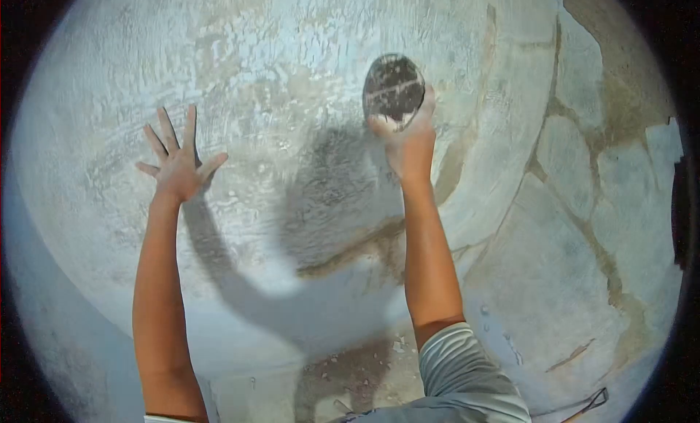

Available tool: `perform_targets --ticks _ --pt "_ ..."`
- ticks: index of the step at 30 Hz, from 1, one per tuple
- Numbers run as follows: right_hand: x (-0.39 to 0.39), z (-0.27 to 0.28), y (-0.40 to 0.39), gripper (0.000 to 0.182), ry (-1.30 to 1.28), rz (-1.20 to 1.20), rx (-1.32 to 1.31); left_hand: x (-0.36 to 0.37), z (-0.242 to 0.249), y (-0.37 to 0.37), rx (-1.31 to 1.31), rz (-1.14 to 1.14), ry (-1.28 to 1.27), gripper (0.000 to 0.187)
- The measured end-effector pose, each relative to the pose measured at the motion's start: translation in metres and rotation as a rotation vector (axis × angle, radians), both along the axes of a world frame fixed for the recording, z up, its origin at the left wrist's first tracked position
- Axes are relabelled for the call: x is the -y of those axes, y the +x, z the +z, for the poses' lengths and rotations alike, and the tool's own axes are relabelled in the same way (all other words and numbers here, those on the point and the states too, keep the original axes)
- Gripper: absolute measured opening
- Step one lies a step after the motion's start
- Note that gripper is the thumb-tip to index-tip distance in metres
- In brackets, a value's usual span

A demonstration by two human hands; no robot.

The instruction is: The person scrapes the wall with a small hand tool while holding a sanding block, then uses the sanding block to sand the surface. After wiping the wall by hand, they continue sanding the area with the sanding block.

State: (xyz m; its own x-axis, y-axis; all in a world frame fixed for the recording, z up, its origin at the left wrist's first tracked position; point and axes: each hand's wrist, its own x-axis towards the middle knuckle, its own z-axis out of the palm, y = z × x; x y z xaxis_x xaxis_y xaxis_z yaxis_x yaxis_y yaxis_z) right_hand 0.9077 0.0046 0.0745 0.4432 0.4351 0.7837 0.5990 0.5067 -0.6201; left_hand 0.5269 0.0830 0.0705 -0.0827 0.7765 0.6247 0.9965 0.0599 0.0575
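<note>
A large rounded wall [248, 80] of rough grey-white plaster fills most of the view, its texture ridged and patchy. My left hand [177, 166] lies against it with the fingers spread wide, holding nothing. Higher and to the right, my right hand [413, 135] grips a dark oval disc [394, 90] by its lower and right edge. The disc's face is blotchy, with a pale streak across the middle and whitish smears at the bottom. It overlaps the plaster in this view. Both arms are stretched out upward.
Stone-patterned paving [561, 233] with brown joints spreads out on the right. A tool handle with a triangular loop [596, 400] lies at the lower right. Small pale debris [399, 344] is scattered below the wall. My shadow falls across the plaster between the arms.
</note>
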Motion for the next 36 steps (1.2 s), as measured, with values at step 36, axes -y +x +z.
perform_targets --ticks 36 --pt "-0.018 -0.058 -0.011 0.119 0.015 0.005 -0.092 0.002 0.002 0.001 0.016 0.017 -0.002 0.131"
